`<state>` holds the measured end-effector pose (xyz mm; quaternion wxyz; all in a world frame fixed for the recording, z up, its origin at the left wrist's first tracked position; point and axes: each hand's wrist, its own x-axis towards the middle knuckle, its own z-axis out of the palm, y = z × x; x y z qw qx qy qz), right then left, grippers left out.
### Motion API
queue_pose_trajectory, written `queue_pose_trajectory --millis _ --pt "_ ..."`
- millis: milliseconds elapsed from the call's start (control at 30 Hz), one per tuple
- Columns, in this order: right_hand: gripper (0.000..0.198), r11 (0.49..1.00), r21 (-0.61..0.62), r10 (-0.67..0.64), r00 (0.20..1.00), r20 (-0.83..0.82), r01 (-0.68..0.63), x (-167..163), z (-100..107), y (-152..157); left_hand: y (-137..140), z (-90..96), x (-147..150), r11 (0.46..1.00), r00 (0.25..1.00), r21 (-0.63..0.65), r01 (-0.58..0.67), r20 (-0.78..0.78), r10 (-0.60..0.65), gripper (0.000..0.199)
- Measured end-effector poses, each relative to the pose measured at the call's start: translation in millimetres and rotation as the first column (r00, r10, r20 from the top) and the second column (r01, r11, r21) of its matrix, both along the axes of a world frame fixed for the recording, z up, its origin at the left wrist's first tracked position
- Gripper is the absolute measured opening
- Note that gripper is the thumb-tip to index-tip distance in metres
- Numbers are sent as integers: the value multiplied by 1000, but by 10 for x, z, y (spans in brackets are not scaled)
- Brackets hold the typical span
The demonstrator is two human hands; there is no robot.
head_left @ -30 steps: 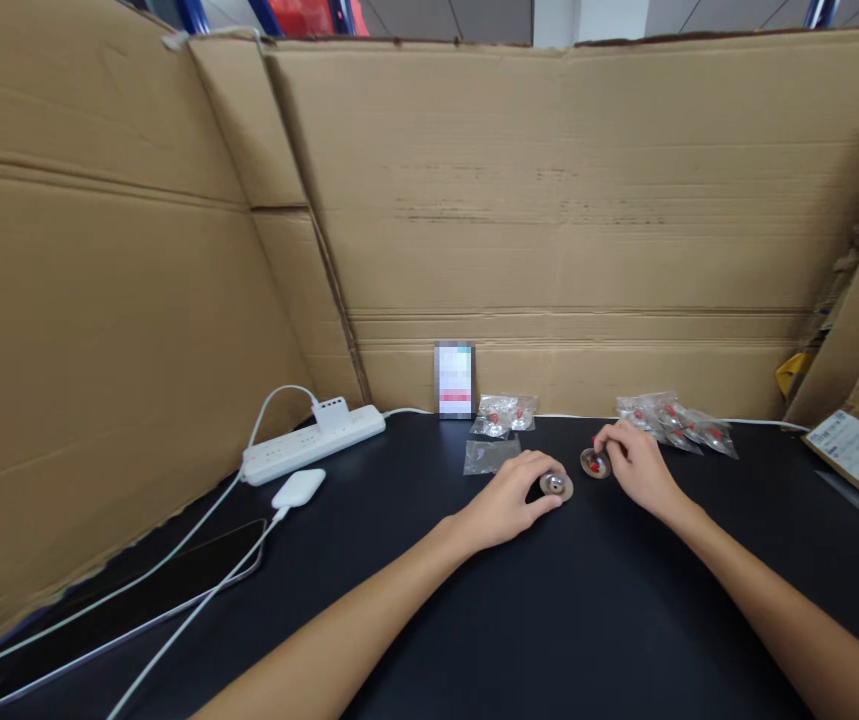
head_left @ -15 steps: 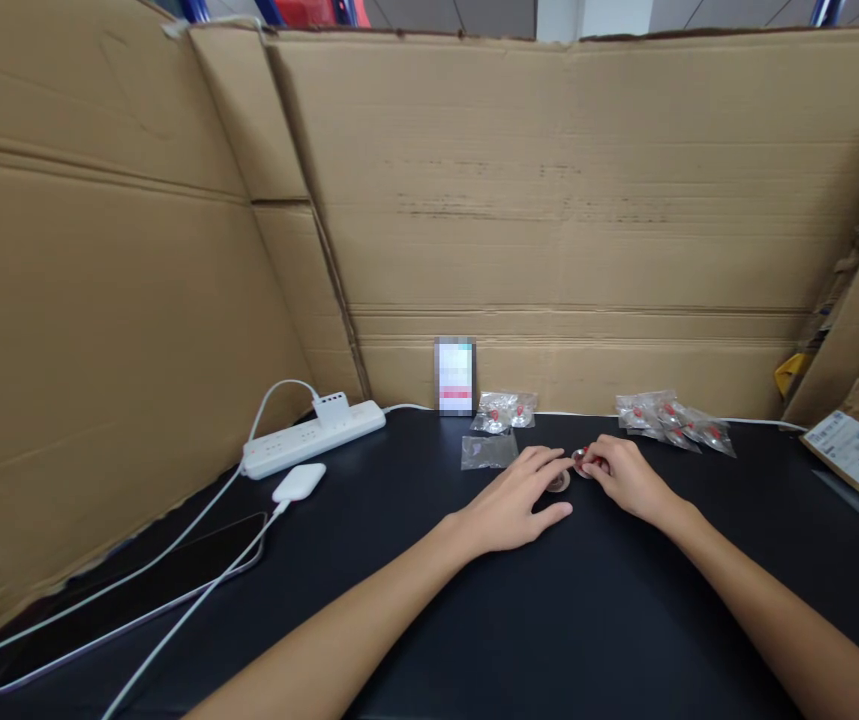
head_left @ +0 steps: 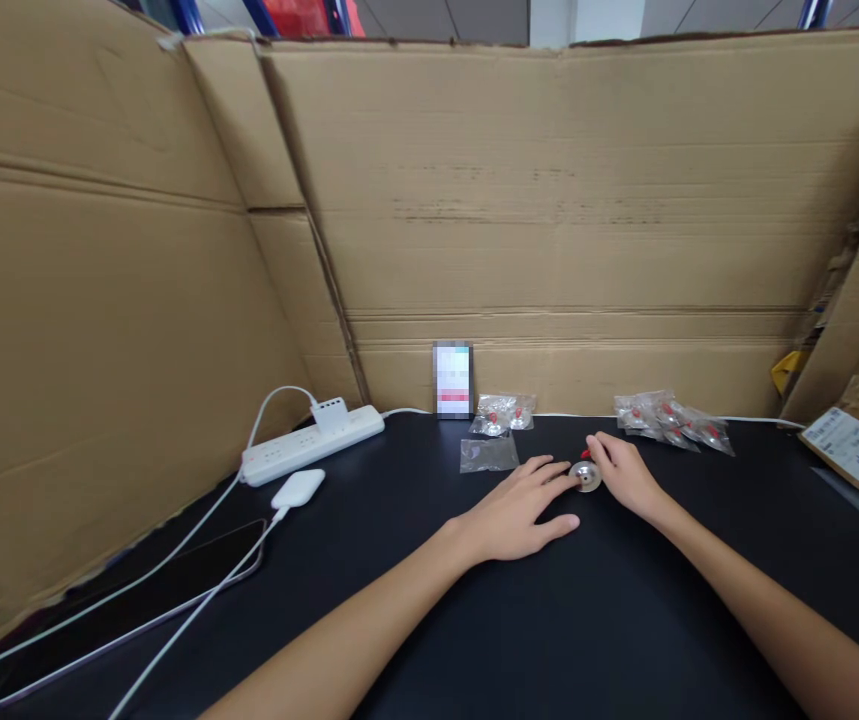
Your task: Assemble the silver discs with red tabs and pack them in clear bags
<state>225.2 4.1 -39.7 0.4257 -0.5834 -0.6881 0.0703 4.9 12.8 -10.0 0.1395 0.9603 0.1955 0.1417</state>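
A round, shiny metal disc [head_left: 587, 478] with a hole or stud at its centre lies on the black tabletop between my hands. My left hand [head_left: 523, 510] is flat and open, fingers spread, with the tip of one finger touching or over the disc's left edge. My right hand [head_left: 624, 475] is closed in a pinch just beyond and right of the disc. A small red piece [head_left: 586, 454] shows at its thumb and fingertip, apart from the disc's centre. Most of the red piece is hidden by the fingers.
Clear bags of discs with red parts [head_left: 502, 413] and more such bags [head_left: 673, 420] lie along the back. An empty-looking clear bag [head_left: 489, 454] and an upright phone [head_left: 453, 380] are nearby. Left are a power strip [head_left: 313, 443], white charger [head_left: 298, 488] and large dark phone [head_left: 136, 605].
My right hand has drawn the red piece off the disc's centre, toward the back. The disc shows more fully now. My left hand has shifted slightly right and nearer.
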Motion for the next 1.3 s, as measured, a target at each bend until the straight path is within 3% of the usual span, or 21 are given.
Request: queue_pose_trajectory --millis 200,400,600,700,800,867,900,1000,1100,1200,1300 --pt "36 1000 -24 8 990 -140 -11 74 37 -11 -29 34 0 999 998 17 -29 57 28 54" --pt "19 995 79 -57 997 48 53 219 0 17 51 -9 18 978 969 89 -190 176 172 37" --pt "21 980 168 -126 985 119 106 254 -13 25 123 -48 22 968 951 51 -244 208 229 33" --pt "25 986 115 -116 992 -57 122 195 37 4 145 -52 31 961 919 -76 -268 280 278 23" --pt "26 1000 -5 14 926 -377 -17 94 85 -18 193 -90 52 926 866 -258 -274 353 355 11" --pt "27 992 -30 86 839 -538 -121 14 118 -37 229 -123 73 866 824 -451 -217 391 410 7" --pt "28 987 -30 110 801 -588 -157 -27 135 -48 243 -133 85 809 800 -563 -167 403 446 7" --pt "28 971 -34 158 749 -644 -235 -134 185 -91 254 -118 113 571 719 -821 6 400 568 7" --pt "26 962 -28 196 760 -620 -271 -213 212 -134 229 -43 119 392 646 -915 98 358 674 4" --pt "23 965 -13 217 825 -521 -262 -268 220 -182 195 30 116 313 609 -942 123 320 726 4" --pt "16 969 -13 223 901 -372 -245 -301 230 -231 163 60 118 305 617 -937 170 342 709 7"
